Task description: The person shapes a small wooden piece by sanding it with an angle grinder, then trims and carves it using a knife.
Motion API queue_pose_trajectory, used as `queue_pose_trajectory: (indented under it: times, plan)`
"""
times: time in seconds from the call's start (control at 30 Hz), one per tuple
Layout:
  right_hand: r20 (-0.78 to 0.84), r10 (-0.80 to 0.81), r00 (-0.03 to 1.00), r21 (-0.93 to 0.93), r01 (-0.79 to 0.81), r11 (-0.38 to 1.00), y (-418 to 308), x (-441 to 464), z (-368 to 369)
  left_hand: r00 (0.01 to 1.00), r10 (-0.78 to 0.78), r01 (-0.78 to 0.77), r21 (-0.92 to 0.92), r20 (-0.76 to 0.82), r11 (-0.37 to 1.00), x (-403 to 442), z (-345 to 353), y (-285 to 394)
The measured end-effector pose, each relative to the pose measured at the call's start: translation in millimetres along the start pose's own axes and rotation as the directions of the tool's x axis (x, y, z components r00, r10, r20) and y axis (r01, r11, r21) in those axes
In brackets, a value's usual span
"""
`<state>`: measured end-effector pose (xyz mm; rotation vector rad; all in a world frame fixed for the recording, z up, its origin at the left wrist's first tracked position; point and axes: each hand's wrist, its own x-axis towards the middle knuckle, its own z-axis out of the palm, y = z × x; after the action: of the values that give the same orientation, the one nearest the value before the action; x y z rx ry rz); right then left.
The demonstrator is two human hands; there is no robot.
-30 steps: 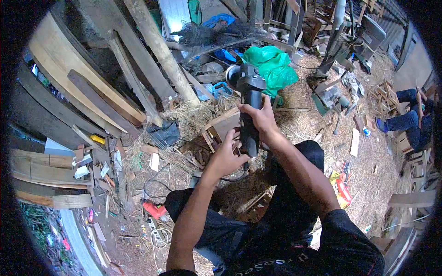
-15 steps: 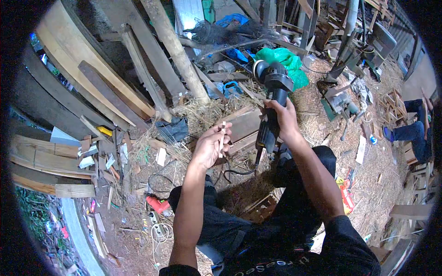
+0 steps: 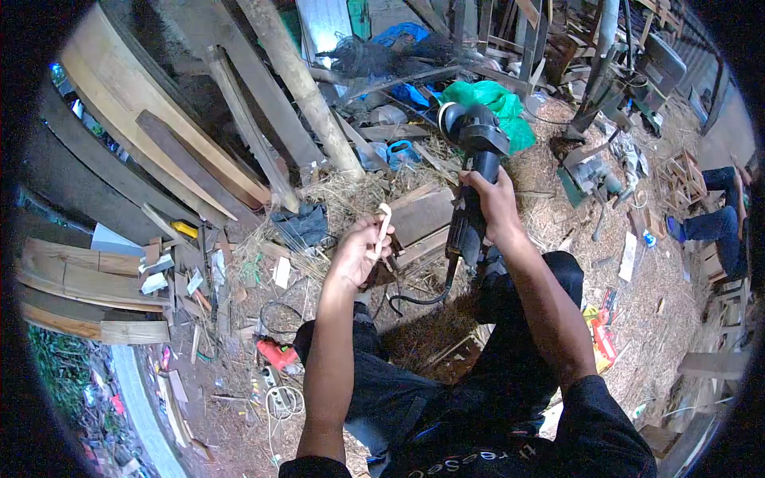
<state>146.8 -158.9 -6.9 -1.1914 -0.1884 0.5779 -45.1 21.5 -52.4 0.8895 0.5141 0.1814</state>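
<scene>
My left hand (image 3: 351, 259) is closed around a small, pale, slim wooden piece (image 3: 382, 227) with a rounded upper end. Thumb and fingers pinch it nearly upright in front of my knees. My right hand (image 3: 497, 209) wraps round the body of a black angle grinder (image 3: 465, 231), whose head points up and away from me. A round pad (image 3: 448, 119) on that head faces left, well apart from the wooden piece. The black power cord (image 3: 422, 299) hangs from the grinder's lower end and curves left. My palm hides part of the grip.
Below my hands lies a wooden plank (image 3: 418, 217) on shavings-covered ground. A red power tool (image 3: 276, 353) and a power strip (image 3: 279, 392) sit lower left. Boards (image 3: 143, 103) lean at left. Another person's legs (image 3: 713, 227) show at far right.
The wooden piece has turned in my left fingers, from a notched-looking side to a smooth, rounded one. The grinder stays almost where it was in my right hand.
</scene>
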Motion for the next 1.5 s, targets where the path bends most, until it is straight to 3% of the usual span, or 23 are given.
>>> queue_pose_trajectory:
  times: [0.13,0.33,0.43,0.57,0.73,0.83,0.87,0.97,1.13,1.23,1.27,1.37,1.4,1.5]
  plan:
    - [-0.016,-0.014,1.000,-0.004,0.014,1.000,0,0,-1,0.992,0.088,-0.091,0.028,0.091,0.995,-2,1,6]
    - [-0.008,-0.006,1.000,-0.028,0.006,1.000,3,2,-6,0.976,0.189,-0.176,0.122,-0.108,0.977,-6,15,10]
    - [0.000,-0.023,1.000,-0.083,0.022,0.996,5,4,-7,0.939,0.253,-0.132,0.438,-0.232,0.889,-10,24,13]
    - [0.020,-0.009,1.000,-0.197,0.013,0.980,-4,-4,-7,0.915,0.332,-0.148,0.576,-0.229,0.804,3,9,0]
    - [0.002,0.063,0.998,-0.289,-0.060,0.955,3,-1,-15,0.940,0.283,-0.178,0.436,-0.188,0.882,14,10,-4]
    - [-0.035,0.038,0.999,-0.238,-0.045,0.970,21,8,-24,0.977,0.201,-0.195,0.090,-0.065,0.977,17,6,3]
    - [-0.026,0.043,0.999,-0.267,-0.048,0.963,26,10,-29,0.984,0.176,-0.173,0.095,-0.026,0.980,21,0,5]
    - [-0.002,0.087,0.996,-0.177,-0.086,0.980,33,11,-34,0.964,0.216,-0.173,0.250,-0.155,0.953,26,3,9]
    - [0.013,0.213,0.977,-0.288,-0.200,0.936,30,12,-37,0.954,0.203,-0.130,0.306,-0.222,0.943,39,-9,21]
    - [0.025,0.220,0.975,-0.381,-0.194,0.904,13,18,-22,0.934,0.273,-0.158,0.420,-0.229,0.893,56,-17,29]
    - [0.021,0.102,0.995,-0.531,-0.075,0.844,24,31,-28,0.861,0.364,-0.233,0.359,-0.355,0.904,67,-13,23]
    - [0.059,-0.076,0.995,-0.695,0.096,0.712,36,43,-26,0.818,0.494,-0.299,0.515,-0.295,0.804,92,-37,12]
    - [0.056,-0.082,0.995,-0.734,0.097,0.673,42,44,-25,0.792,0.552,-0.322,0.590,-0.261,0.740,102,-46,6]
    - [0.061,-0.031,0.998,-0.816,0.068,0.575,60,36,-30,0.816,0.504,-0.292,0.551,-0.284,0.782,116,-56,-12]
